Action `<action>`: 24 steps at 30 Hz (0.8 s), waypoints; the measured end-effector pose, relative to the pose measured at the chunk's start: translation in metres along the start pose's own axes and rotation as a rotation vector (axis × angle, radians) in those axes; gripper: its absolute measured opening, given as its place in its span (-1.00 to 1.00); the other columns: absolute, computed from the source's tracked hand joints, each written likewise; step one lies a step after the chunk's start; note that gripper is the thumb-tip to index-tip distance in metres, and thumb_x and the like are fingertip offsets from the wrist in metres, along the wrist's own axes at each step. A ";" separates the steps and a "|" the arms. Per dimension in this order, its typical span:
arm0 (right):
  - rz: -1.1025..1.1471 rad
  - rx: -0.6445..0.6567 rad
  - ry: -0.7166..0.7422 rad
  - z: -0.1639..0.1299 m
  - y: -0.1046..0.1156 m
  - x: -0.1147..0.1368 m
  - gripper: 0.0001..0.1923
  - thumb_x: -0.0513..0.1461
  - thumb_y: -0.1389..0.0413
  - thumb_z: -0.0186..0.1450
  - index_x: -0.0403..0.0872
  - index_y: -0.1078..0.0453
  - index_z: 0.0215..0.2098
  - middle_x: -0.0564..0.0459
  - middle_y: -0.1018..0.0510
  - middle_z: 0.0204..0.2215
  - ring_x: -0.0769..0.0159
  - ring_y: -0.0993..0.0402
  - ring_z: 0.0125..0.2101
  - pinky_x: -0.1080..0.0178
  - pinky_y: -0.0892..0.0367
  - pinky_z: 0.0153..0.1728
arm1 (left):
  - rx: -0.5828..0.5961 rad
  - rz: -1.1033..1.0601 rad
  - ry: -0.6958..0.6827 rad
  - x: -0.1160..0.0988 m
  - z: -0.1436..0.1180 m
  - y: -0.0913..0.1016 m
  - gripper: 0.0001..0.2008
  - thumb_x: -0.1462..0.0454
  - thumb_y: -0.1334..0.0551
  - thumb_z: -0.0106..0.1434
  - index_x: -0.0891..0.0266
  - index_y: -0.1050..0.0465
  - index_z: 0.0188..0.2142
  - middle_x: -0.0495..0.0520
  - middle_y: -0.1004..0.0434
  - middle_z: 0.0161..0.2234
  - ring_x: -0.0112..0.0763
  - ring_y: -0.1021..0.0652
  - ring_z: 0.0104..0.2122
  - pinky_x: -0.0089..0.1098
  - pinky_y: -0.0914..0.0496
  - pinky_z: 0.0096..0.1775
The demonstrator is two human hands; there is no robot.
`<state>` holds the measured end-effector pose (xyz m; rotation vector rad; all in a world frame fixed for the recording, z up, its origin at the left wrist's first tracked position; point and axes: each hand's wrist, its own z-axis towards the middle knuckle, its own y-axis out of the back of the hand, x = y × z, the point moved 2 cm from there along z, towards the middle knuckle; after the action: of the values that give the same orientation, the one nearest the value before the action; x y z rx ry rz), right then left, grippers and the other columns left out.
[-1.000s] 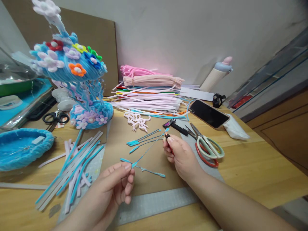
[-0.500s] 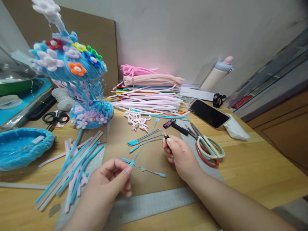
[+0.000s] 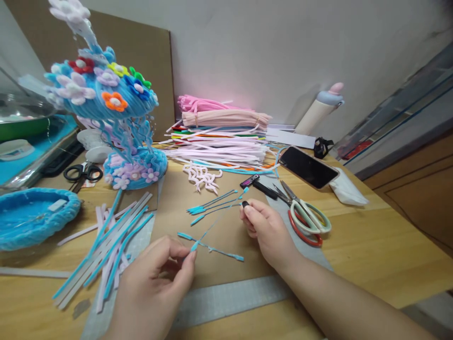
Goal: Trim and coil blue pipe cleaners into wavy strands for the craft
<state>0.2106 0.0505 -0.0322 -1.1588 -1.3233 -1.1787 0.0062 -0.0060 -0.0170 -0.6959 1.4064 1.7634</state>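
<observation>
My left hand [image 3: 155, 283] pinches the lower end of a thin blue pipe-cleaner wire [image 3: 217, 219], which rises toward the upper right. My right hand [image 3: 267, 231] grips a small black-tipped lighter [image 3: 245, 204] whose top is just below the wire's far tip. No flame shows. Several finished blue wires with flattened ends [image 3: 212, 203] lie on the brown cardboard [image 3: 177, 189] between my hands, and one more blue wire [image 3: 219, 250] lies beneath the held one.
A blue pipe-cleaner sculpture with flowers [image 3: 113, 118] stands at the left. Loose blue and lilac stems [image 3: 106, 245] lie beside a blue woven bowl [image 3: 31, 222]. Stacked pipe cleaners [image 3: 219, 137], a phone [image 3: 307, 167], scissors [image 3: 304, 215], black scissors [image 3: 83, 172] and a bottle [image 3: 318, 111] surround the work area.
A small flame glowed at the lighter's top half a second ago and is gone. My left hand has turned over and shifted slightly; the wire's tip sits again above the lighter.
</observation>
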 end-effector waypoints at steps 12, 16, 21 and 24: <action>-0.008 -0.031 -0.017 -0.001 0.001 0.000 -0.75 -0.07 0.02 0.26 -0.04 -0.24 -0.48 0.21 -0.06 -0.63 0.44 0.09 -0.61 0.35 0.15 -0.63 | 0.039 -0.005 0.068 -0.004 0.000 0.001 -0.84 0.30 -0.22 0.16 0.15 -0.31 -0.54 -0.09 -0.39 -0.56 -0.47 -0.42 -0.55 -0.49 -0.28 -0.49; -0.005 -0.033 -0.023 -0.001 0.001 -0.002 -0.74 -0.06 0.03 0.27 -0.05 -0.24 -0.47 0.20 -0.06 -0.62 0.44 0.08 -0.61 0.36 0.15 -0.63 | 0.045 0.005 0.063 -0.004 0.000 0.001 -0.83 0.30 -0.21 0.17 0.15 -0.30 -0.54 -0.09 -0.38 -0.56 -0.47 -0.41 -0.54 -0.49 -0.28 -0.49; 0.013 -0.018 -0.038 -0.002 0.000 0.000 -0.72 -0.04 0.02 0.26 -0.06 -0.23 -0.47 0.20 -0.07 -0.62 0.44 0.07 -0.61 0.36 0.14 -0.63 | 0.049 0.002 0.065 -0.003 0.000 0.000 -0.84 0.29 -0.21 0.17 0.14 -0.31 -0.53 -0.09 -0.38 -0.56 -0.46 -0.41 -0.54 -0.49 -0.29 -0.50; 0.022 -0.003 -0.046 -0.003 -0.001 0.001 -0.68 -0.01 0.03 0.27 -0.06 -0.21 -0.49 0.21 -0.07 -0.63 0.44 0.06 -0.61 0.36 0.13 -0.63 | 0.055 0.004 0.071 -0.003 0.000 -0.001 -0.84 0.29 -0.21 0.17 0.14 -0.31 -0.53 -0.08 -0.40 -0.55 -0.46 -0.42 -0.53 -0.49 -0.29 -0.49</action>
<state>0.2097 0.0475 -0.0315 -1.2064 -1.3410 -1.1449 0.0088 -0.0062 -0.0148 -0.7329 1.4989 1.7108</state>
